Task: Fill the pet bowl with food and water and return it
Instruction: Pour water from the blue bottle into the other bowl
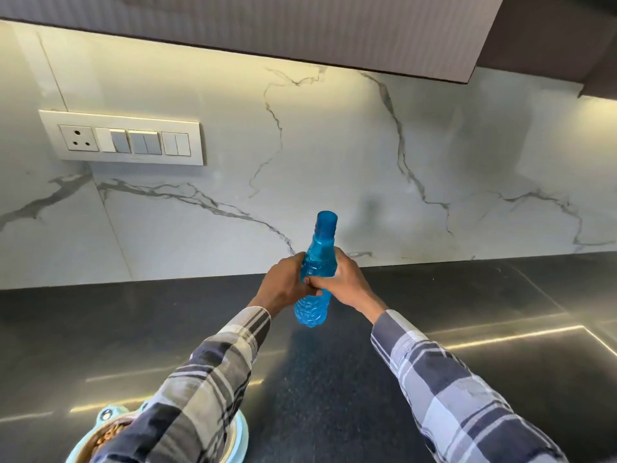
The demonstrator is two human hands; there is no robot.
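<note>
A blue plastic water bottle [317, 259] with its blue cap on stands upright near the back of the dark counter [334, 396]. My left hand [283, 285] and my right hand [340, 279] both wrap around its middle, fingers overlapping in front. At the bottom left, the light blue pet bowl [107, 419] sits on the counter, mostly hidden under my left sleeve. Brown kibble [108, 437] shows in its left compartment; the other compartment is covered by my arm.
A white marble backsplash [334, 162] rises behind the counter, with a switch and socket panel [123, 138] at the left. Grey upper cabinets [300, 25] hang overhead. A steel surface [534, 355] lies to the right.
</note>
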